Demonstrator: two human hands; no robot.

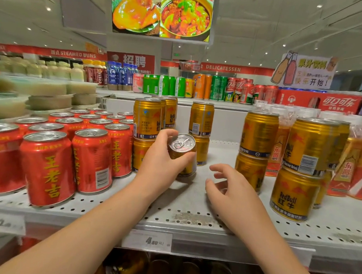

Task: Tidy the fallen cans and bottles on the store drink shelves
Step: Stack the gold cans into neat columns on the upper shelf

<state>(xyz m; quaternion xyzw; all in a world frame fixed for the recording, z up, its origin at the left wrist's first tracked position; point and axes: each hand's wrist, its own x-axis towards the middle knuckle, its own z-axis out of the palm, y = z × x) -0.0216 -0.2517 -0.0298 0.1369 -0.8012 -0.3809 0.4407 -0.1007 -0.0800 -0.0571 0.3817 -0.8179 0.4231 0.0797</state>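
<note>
Gold Red Bull can point(182, 151) right in the middle of it, tipped so its silver pull-tab lid faces the camera, its lower end down at the white perforated shelf point(193, 203). The left hand point(161, 167) has it, fingers wrapped round the back of the body, thumb up by the rim, a firm full grip. The right hand point(230, 188) hovers just beside it, low over the shelf, fingers loosely curled and parted, nothing in it. Close behind the held can stand two double-decker stacks of the same gold cans, one to the left point(147, 118) and one to the right point(201, 119), all upright. Further right, two more gold stacks point(258, 133) point(311, 144), with orange pouch drinks point(278, 151) tucked between and behind them. Over on the left, a tight block of red Wanglaoji cans point(49, 167), every one standing. On the shelf's front rail, a price tag point(147, 240) reading 4.80. One tier back and up, green cans point(164, 85), orange ones, then Coca-Cola cans point(238, 89) and a red Coca-Cola carton point(318, 100). Above that, a paper drinks sign point(305, 70), and overhead a screen showing food dishes point(162, 13).
</note>
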